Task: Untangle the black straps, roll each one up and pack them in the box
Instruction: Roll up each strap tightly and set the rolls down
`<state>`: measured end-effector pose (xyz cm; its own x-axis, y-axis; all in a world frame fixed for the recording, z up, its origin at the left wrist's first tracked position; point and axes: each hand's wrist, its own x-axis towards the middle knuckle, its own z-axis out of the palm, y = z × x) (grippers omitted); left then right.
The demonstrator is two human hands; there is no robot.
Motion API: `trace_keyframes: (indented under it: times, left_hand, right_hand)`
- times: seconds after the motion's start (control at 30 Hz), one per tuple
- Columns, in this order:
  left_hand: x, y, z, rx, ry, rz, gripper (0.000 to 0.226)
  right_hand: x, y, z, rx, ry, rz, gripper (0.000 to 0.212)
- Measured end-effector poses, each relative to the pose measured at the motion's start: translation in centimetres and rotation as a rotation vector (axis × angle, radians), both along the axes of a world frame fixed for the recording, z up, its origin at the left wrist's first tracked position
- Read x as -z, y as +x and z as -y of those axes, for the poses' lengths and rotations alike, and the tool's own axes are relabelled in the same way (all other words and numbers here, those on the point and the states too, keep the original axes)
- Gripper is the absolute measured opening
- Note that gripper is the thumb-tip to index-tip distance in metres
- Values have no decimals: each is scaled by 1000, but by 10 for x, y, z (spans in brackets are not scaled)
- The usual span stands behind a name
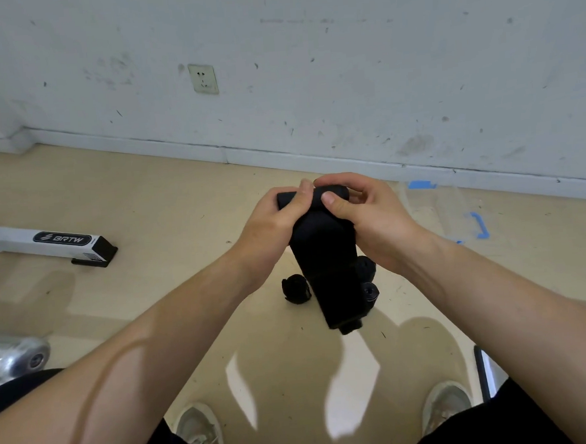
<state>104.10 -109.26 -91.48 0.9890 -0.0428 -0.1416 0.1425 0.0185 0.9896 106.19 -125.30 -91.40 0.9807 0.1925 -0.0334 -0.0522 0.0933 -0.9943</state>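
Note:
A wide black strap (329, 274) hangs down from both my hands above the floor. Its top end is curled into a small roll between my fingers. My left hand (271, 219) grips the roll's left side, and my right hand (363, 214) pinches its right side with the thumb on top. On the floor below lie rolled black straps: one (295, 290) to the left of the hanging strap and two (369, 280) to its right, partly hidden behind it. A clear plastic box with blue latches (452, 208) stands on the floor to the right.
A white machine leg marked BRTW (52, 243) lies on the floor at the left, with a silver metal part (15, 355) below it. A white wall with a socket (203, 79) is ahead. My two shoes (201, 430) are at the bottom.

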Motion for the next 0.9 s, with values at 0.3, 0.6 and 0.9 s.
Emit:
trace_keyframes:
  times: [0.3,0.6,0.9]
  left_hand:
    - [0,-2,-6,-54,36,61,30]
    - [-2,-3,-6,-67,61,56,30]
    - [0,0,-2,-90,151,136,20]
  right_hand:
    - [-1,-4,-6,-80,-147,-74,18]
    - [1,-2,-3,-34,-105,14,16]
    - [2,-4,-3,-65,-10,-66,18]
